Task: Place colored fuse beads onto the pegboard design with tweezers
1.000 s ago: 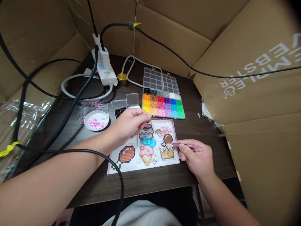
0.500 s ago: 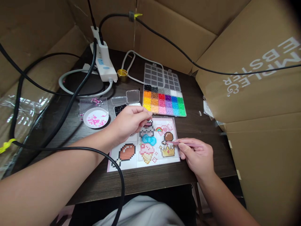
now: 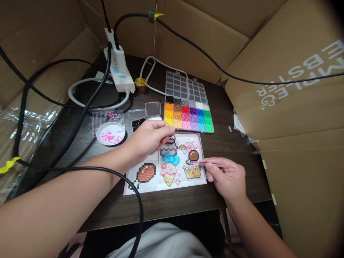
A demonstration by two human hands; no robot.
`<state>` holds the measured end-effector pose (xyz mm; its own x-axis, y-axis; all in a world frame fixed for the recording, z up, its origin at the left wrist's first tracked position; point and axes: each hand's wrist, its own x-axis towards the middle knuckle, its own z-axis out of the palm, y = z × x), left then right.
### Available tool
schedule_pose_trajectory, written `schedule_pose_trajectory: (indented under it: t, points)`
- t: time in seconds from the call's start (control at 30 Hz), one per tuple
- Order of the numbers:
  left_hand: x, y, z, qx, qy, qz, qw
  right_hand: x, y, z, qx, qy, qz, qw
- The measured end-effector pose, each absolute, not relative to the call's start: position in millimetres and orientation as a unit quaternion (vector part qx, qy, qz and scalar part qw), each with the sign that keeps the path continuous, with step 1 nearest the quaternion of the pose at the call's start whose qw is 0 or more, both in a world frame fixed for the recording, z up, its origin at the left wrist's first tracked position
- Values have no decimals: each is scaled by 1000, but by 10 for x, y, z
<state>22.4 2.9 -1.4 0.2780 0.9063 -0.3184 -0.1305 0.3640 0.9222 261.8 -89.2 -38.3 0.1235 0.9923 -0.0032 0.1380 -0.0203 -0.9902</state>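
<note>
My right hand (image 3: 228, 179) grips pink tweezers (image 3: 219, 165), their tips pointing left over a brown drumstick-like bead figure (image 3: 194, 155). That figure lies on a clear pegboard (image 3: 202, 177), just above a yellow crown picture. Beneath the board is a printed pattern sheet (image 3: 150, 187) with an ice cream, a blue bow and a larger drumstick. My left hand (image 3: 153, 138) hovers over the sheet's upper edge, thumb and fingers pinched together. Whatever its fingertips hold, if anything, cannot be made out.
A sectioned bead box (image 3: 189, 116) stands open behind the sheet. Left of it are a small case of black beads (image 3: 138, 123) and a white dish (image 3: 110, 143) of pink beads. A power strip (image 3: 122, 77), a gold cup (image 3: 140, 85) and black cables (image 3: 139, 204) surround the area.
The whole view has shifted very slightly. Both hands keep nearly the same pose, and the tweezer tips stay by the brown bead figure.
</note>
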Motion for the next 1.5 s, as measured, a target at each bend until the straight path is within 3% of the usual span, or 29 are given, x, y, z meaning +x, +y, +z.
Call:
schedule_pose_trajectory:
  t: [0.57,0.9,1.2,1.5]
  points:
    - [205,19,-54,417,461,379,685,2670,-831,-387,-542,-491,440,521]
    - [171,37,-83,404,469,370,693,2166,242,38,-539,-522,393,532]
    - [143,26,-73,396,459,365,706,1971,445,-214,-550,-570,330,514]
    - [159,29,-63,391,471,355,707,2024,446,-300,-544,-553,367,513]
